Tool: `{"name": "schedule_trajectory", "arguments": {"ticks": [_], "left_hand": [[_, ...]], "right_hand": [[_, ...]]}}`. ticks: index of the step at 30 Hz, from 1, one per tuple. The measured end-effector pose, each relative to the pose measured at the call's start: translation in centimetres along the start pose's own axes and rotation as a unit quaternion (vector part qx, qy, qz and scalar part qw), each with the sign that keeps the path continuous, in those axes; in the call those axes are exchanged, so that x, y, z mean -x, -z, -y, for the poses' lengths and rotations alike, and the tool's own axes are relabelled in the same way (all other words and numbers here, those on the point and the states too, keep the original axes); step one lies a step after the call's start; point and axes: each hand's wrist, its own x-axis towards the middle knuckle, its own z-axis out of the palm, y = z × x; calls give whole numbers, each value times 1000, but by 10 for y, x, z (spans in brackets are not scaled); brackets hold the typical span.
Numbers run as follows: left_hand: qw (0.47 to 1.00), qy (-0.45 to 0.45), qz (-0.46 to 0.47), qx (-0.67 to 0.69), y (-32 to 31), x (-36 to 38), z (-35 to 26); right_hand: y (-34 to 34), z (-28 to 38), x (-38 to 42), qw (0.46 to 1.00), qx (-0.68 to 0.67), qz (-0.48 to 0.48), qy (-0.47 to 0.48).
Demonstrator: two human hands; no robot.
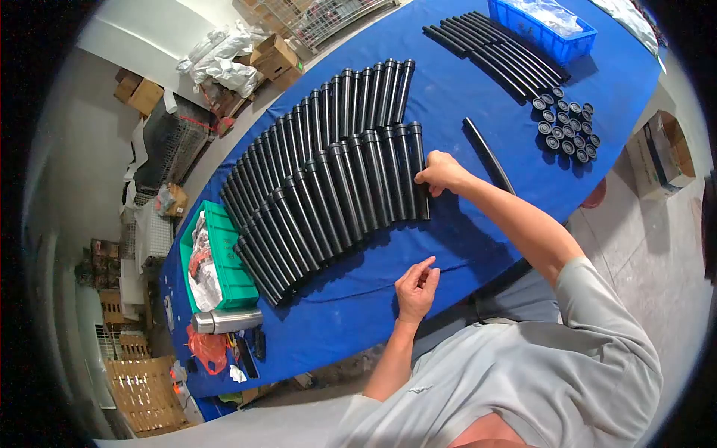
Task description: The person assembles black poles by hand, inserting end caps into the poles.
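Observation:
My right hand (442, 173) is closed at the right end of the front row of black tubes (370, 179), its fingertips on the side of the last tube (419, 168). Over the blue cloth nearer my body, my left hand (417, 291) is raised with bent fingers apart and nothing in it. The tubes lie side by side in two curved rows, each with a wider cap at its far end. A single black tube (487, 155) lies apart, right of my right hand.
More thin black tubes (497, 56) lie at the back right beside a blue crate (571, 45). Several round black caps (565, 123) sit near them. A green crate (231, 261), a metal flask (226, 321) and a red bag (208, 351) are at the left edge.

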Motion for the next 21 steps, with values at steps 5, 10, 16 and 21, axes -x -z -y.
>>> {"name": "schedule_trajectory", "arguments": {"ticks": [5,10,16,21], "left_hand": [[1000,14,3,1,1,1,6],[999,45,11,15,1,3,8],[994,75,-10,73,-1,5,13],[996,70,9,47,0,5,14]], "right_hand": [[6,7,4,986,159,40,20],[3,-1,13,989,142,6,50],[18,-16,45,968,199,-95,123],[87,-43,66,915,306,-226,135]]}}
